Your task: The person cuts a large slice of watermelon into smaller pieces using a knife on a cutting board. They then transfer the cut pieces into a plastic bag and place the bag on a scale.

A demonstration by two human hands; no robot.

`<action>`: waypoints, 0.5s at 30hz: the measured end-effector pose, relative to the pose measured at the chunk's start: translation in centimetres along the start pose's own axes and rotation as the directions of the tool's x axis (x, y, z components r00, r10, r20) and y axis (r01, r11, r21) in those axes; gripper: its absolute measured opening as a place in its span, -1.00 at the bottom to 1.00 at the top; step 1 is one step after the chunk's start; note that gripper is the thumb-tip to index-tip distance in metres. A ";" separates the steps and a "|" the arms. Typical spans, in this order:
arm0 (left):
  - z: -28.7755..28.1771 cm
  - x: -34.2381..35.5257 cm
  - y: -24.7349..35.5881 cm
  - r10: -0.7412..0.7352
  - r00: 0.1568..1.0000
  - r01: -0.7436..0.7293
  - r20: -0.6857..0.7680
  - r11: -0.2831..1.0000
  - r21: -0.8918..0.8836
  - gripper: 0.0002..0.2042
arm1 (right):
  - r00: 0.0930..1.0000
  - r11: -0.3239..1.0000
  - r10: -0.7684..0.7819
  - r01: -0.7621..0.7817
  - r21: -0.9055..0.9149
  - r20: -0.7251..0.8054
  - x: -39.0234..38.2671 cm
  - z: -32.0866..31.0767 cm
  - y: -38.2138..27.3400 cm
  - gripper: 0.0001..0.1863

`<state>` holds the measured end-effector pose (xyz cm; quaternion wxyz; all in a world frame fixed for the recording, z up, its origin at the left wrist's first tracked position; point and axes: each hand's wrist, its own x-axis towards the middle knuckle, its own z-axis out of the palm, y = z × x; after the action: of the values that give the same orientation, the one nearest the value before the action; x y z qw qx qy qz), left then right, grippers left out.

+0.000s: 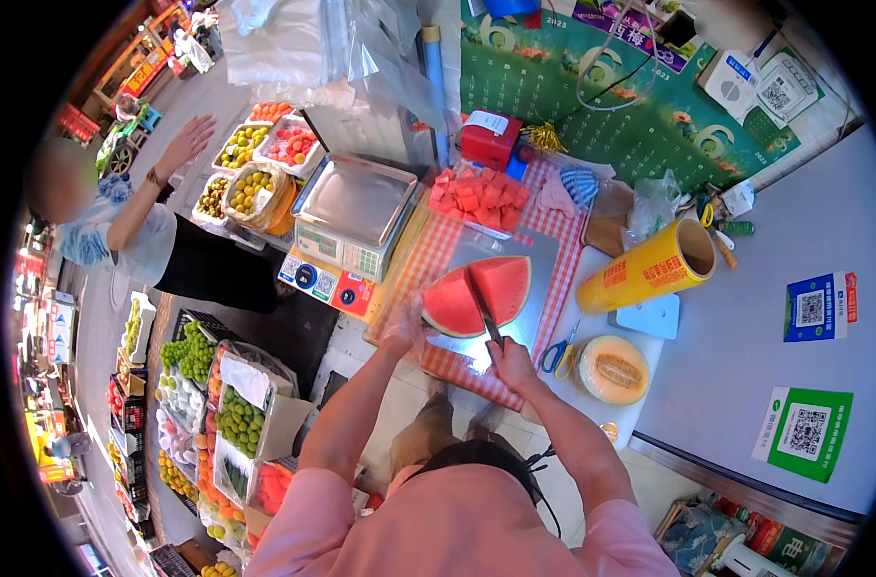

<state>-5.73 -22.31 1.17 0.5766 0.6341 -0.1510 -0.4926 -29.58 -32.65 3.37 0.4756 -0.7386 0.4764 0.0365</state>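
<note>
A cut piece of watermelon lies red side up on a shiny metal sheet over a red-checked cloth. The blade of a knife stands in its flesh, running through the middle. My right hand is closed round the knife's dark handle at the near side. At the melon's left edge, my left hand, in a clear plastic glove, rests against the rind; its fingers are partly hidden. A pile of watermelon cubes sits beyond the piece.
Left of the board stands a weighing scale. To the right are blue-handled scissors, a halved melon and a yellow cardboard-cored roll. Fruit crates line the left. Another person stands beyond them, one arm raised.
</note>
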 end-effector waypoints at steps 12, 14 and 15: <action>2.9 -3.7 -4.9 0.181 0.964 -0.140 -0.195 0.968 0.208 -0.57 | 0.981 0.988 -0.100 0.078 -0.131 -0.165 -3.8 -3.0 -5.2 -0.49; 5.1 -4.4 -4.4 0.193 0.953 -0.149 -0.235 0.970 0.192 -0.48 | 0.980 0.974 -0.142 0.113 -0.196 -0.141 -4.7 -1.3 -6.7 -0.52; 5.2 -4.3 -4.9 0.193 0.953 -0.117 -0.235 0.946 0.301 -0.41 | 0.978 0.969 -0.162 0.133 -0.208 -0.130 -4.6 -0.5 -7.3 -0.53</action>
<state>-13.78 -20.62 -0.42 0.5318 0.7555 -0.1923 -0.3307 -26.93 -29.28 10.83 0.3647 -0.8165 0.4474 -0.0060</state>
